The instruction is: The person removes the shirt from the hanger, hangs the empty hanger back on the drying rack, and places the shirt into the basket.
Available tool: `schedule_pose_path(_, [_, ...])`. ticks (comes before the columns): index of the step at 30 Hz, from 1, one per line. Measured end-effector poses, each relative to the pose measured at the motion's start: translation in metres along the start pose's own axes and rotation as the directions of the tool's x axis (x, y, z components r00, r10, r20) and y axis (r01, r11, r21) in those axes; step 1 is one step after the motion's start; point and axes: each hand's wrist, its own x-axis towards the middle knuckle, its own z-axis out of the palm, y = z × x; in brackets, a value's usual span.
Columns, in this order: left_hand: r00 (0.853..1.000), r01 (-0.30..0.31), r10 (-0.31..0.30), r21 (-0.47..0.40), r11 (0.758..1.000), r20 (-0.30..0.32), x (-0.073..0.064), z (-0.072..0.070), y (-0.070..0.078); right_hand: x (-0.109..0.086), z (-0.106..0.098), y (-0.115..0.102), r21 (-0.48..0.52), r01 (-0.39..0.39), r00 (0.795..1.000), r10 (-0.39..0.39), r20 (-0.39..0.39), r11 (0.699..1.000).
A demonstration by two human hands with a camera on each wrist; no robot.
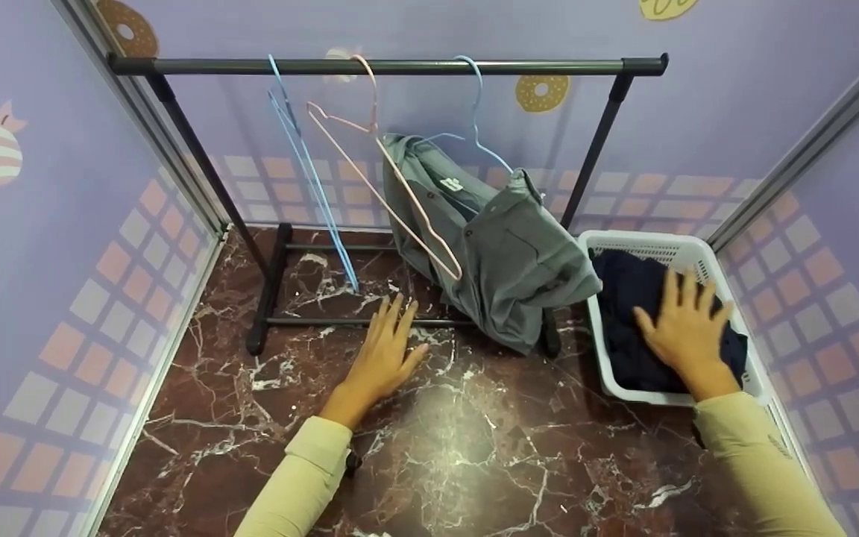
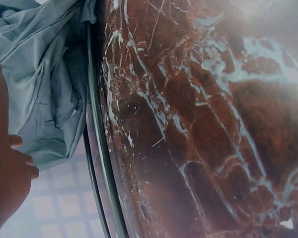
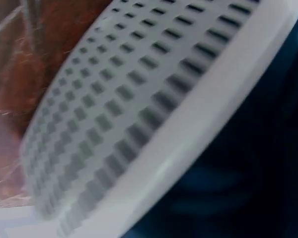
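In the head view my right hand (image 1: 687,328) has its fingers spread over dark navy clothing (image 1: 627,313) in a white plastic basket (image 1: 597,350). The right wrist view, somewhat blurred, shows the basket's rim (image 3: 188,139) and the dark cloth (image 3: 228,188), with the hand out of sight. My left hand (image 1: 381,358) is held out before the rack with straight fingers, holding nothing. Nearest to it are a pink hanger (image 1: 416,200) and a grey-green buttoned shirt (image 1: 504,261), which hangs lopsided from a blue hanger (image 1: 478,104). In the left wrist view the hand (image 2: 7,173) overlaps the shirt (image 2: 54,84).
A black clothes rack (image 1: 414,67) stands against the patterned back wall, its lower bars (image 1: 318,322) close to the floor. Another blue hanger (image 1: 318,186) hangs bare at the left. Brown marbled floor (image 1: 437,447) spreads in front, between two side walls.
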Motion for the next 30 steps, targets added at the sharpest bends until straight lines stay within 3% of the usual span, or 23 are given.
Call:
schedule_pose_path(4, [0.999, -0.024, 0.025, 0.013, 1.000, -0.032, -0.001, 0.000, 0.001, -0.007, 0.004, 0.018, 0.083, -0.083, 0.995, 0.077, 0.070, 0.993])
schedule_pose_path(9, [0.999, -0.020, 0.021, 0.017, 1.000, -0.024, -0.001, 0.001, 0.001, -0.014, 0.018, 0.033, 0.210, -0.153, 0.971, 0.107, 0.215, 0.966])
schedule_pose_path(19, [1.000, 0.001, 0.000, 0.007, 1.000, -0.024, -0.004, 0.004, -0.005, -0.014, 0.035, 0.039, 0.225, -0.165, 0.928, 0.074, 0.366, 0.960])
schedule_pose_path(23, [1.000, 0.009, -0.009, 0.020, 1.000, 0.004, -0.004, 0.003, -0.004, -0.014, 0.033, 0.039, 0.228, -0.155, 0.921, 0.057, 0.386, 0.961])
schedule_pose_path(30, [1.000, -0.010, 0.010, 0.070, 0.997, 0.004, 0.000, -0.007, -0.002, -0.015, 0.019, 0.036, 0.229, -0.141, 0.942, 0.060, 0.330, 0.963])
